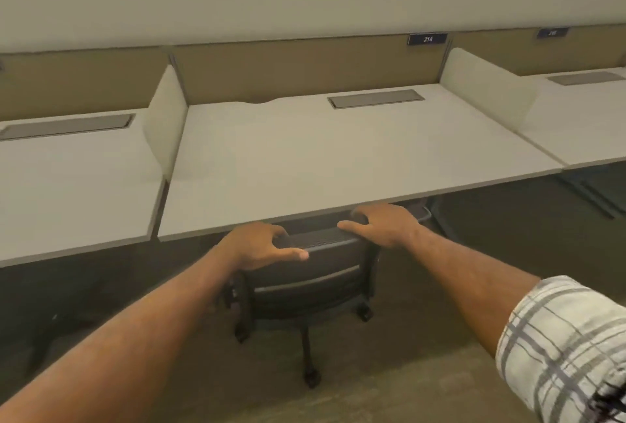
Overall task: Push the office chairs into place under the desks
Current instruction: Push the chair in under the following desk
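1. The dark office chair (305, 273) stands straight ahead of you, its seat tucked under the front edge of the middle white desk (338, 158) — only the backrest and wheeled base show.
2. Your left hand (261, 246) holds the backrest's top edge at its left end, fingers curled over it.
3. Your right hand (386, 224) holds the right end likewise.
4. A low divider (166, 121) stands on either side of the desk — a plate (427, 39) behind reads 214.

We see soft, even, warm-tinted indoor light; under the desk (338, 158) the floor (501, 219) lies in dim shadow. Everything looks slightly blurred, the far right number plate (553, 32) unreadable, and desk edges bow towards the borders
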